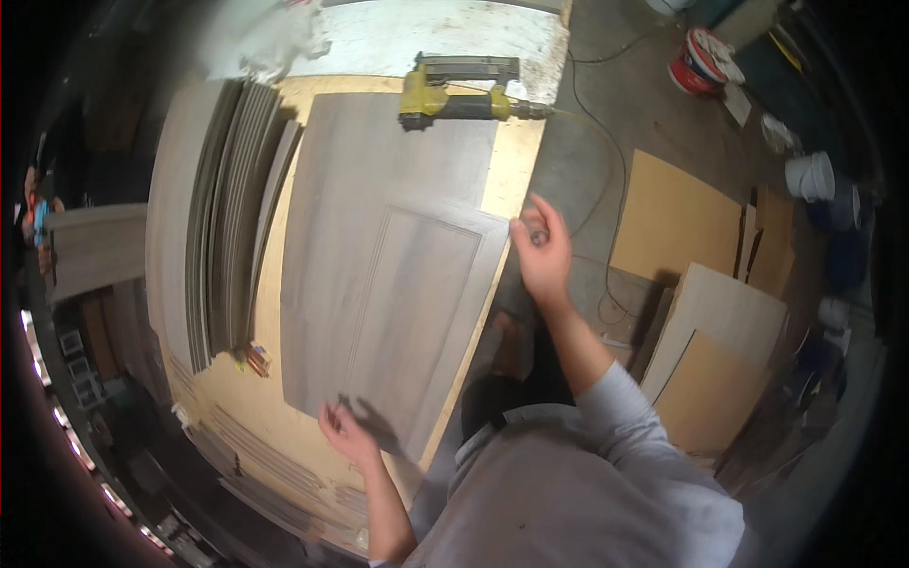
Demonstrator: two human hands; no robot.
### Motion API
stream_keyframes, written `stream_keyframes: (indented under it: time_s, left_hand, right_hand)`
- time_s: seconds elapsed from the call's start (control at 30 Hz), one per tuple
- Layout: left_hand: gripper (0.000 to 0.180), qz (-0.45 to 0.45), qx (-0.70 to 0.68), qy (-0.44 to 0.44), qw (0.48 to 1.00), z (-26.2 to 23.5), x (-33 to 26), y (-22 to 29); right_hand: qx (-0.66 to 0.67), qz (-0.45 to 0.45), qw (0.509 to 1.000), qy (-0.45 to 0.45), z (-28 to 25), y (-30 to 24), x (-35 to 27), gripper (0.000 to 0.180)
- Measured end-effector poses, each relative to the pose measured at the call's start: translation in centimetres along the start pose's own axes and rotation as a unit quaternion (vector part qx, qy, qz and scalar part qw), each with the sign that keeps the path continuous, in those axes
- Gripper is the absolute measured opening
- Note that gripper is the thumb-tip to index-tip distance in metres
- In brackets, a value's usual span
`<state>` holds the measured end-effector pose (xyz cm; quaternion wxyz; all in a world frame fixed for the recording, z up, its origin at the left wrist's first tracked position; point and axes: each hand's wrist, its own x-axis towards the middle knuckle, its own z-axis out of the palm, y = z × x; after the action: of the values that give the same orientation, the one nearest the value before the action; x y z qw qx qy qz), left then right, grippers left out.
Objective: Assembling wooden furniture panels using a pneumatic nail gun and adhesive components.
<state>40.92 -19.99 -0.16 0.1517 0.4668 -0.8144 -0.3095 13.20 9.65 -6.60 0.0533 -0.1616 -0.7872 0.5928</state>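
Note:
A grey wood-grain cabinet door [417, 303] with a raised frame moulding lies on a larger matching panel [327, 237] across the workbench. My right hand [547, 254] is at the door's far right corner. Its thumb meets the corner, while the other fingers curl loosely apart from it. Over the near left edge of the panels hovers my left hand [348, 435], fingers drawn together in a pinch. A small dark thing shows at those fingertips, too blurred to name. Beyond the door, a yellow and black nail gun [454, 92] rests on the far end of the panel.
Upright grey panels [227, 218] form a stack left of the door. Thin strips [270, 459] and a small reddish bundle [257, 358] lie on the workbench [270, 312]. An air hose [620, 156] crosses the floor at right, near board offcuts [677, 218] and a red bucket [699, 64].

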Motion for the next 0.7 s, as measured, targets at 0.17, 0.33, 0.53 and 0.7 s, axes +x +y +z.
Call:
stream_keyframes:
  time_s: [0.17,0.33,0.53,0.7]
  left_hand:
    - [0.041,0.358,0.067,-0.234,0.901,12.2,4.4,14.7]
    - [0.036,0.537,0.129,-0.310,0.774,22.5,6.3,23.6]
    - [0.028,0.514,0.146,-0.404,0.743,24.2,6.5,25.6]
    - [0.027,0.506,0.182,-0.407,0.738,24.2,6.4,26.6]
  right_hand:
    - [0.039,0.075,0.996,-0.008,1.6,1.1,-4.9,0.055]
    - [0.010,0.006,0.999,0.047,3.2,2.6,-5.7,0.056]
    - [-0.030,-0.030,0.998,0.053,2.5,2.3,-5.3,0.056]
    - [-0.056,-0.034,0.997,0.032,2.3,2.0,-5.2,0.057]
